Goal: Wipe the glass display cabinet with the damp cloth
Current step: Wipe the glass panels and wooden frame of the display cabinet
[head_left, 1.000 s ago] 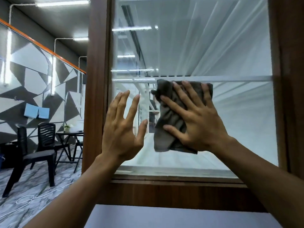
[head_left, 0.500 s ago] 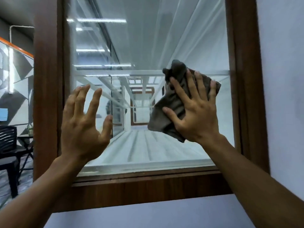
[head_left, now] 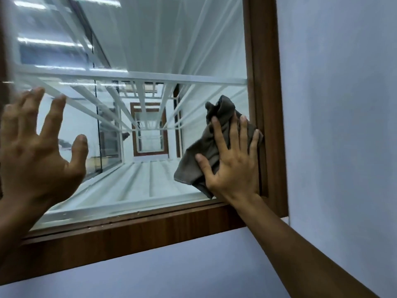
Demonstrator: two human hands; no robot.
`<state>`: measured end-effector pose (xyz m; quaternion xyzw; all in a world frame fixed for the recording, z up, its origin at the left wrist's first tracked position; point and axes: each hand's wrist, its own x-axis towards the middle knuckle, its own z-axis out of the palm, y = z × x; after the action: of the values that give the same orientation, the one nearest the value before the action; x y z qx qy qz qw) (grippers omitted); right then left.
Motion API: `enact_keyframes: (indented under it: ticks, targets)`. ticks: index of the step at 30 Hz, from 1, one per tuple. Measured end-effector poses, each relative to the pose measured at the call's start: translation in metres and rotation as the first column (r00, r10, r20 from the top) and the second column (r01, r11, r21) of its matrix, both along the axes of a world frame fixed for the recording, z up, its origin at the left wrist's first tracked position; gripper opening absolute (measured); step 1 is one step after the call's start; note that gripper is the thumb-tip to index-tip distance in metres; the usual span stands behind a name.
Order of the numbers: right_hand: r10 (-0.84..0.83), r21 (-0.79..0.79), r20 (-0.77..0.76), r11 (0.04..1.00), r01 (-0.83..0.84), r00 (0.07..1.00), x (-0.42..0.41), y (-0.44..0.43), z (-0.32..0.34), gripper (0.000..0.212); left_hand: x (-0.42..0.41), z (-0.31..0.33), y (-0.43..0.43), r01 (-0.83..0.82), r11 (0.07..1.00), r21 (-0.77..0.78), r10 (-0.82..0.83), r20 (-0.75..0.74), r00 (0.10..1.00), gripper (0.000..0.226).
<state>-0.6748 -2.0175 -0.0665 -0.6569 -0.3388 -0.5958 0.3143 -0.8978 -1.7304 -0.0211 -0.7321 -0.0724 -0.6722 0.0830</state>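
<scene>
My right hand (head_left: 233, 166), fingers straight and spread, presses the grey damp cloth (head_left: 191, 166) flat against the glass pane (head_left: 150, 50) of the display cabinet, low on the pane's right side, just beside the brown wooden frame (head_left: 264, 82). My left hand (head_left: 36, 155) is open with its fingers splayed at the pane's far left; I cannot tell whether it touches the glass. The cloth slants from lower left to upper right. Nearly all the glass lies left of and above it, so I judge the next stroke runs leftward or upward, right hand leading.
</scene>
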Motion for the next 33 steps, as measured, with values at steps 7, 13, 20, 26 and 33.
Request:
enact_keyframes:
  ticks: [7, 13, 20, 26, 33]
  targets:
    - [0.021, -0.105, 0.129, 0.994, -0.007, 0.991, 0.019, -0.017, 0.016, 0.082, 0.002, -0.001, -0.036, -0.076, 0.997, 0.031, 0.075, 0.009, 0.997, 0.072]
    - [0.04, -0.088, 0.131, 0.996, -0.028, 0.991, 0.019, -0.016, 0.013, 0.08, 0.056, 0.0, -0.119, -0.143, 0.954, 0.262, 0.178, -0.117, 0.977, 0.077]
    - [0.044, -0.078, 0.119, 0.996, -0.035, 0.992, 0.013, -0.011, 0.006, 0.082, 0.067, -0.003, -0.129, -0.189, 0.937, 0.294, 0.229, -0.108, 0.967, 0.076]
    - [0.054, -0.112, 0.166, 0.993, -0.035, 0.985, 0.022, -0.02, 0.009, 0.082, 0.067, -0.007, -0.128, -0.183, 0.939, 0.29, 0.227, -0.125, 0.966, 0.077]
    - [0.049, -0.226, 0.237, 0.974, 0.006, 0.97, 0.016, -0.017, 0.01, 0.083, 0.068, -0.009, -0.129, -0.169, 0.941, 0.292, 0.208, -0.11, 0.972, 0.076]
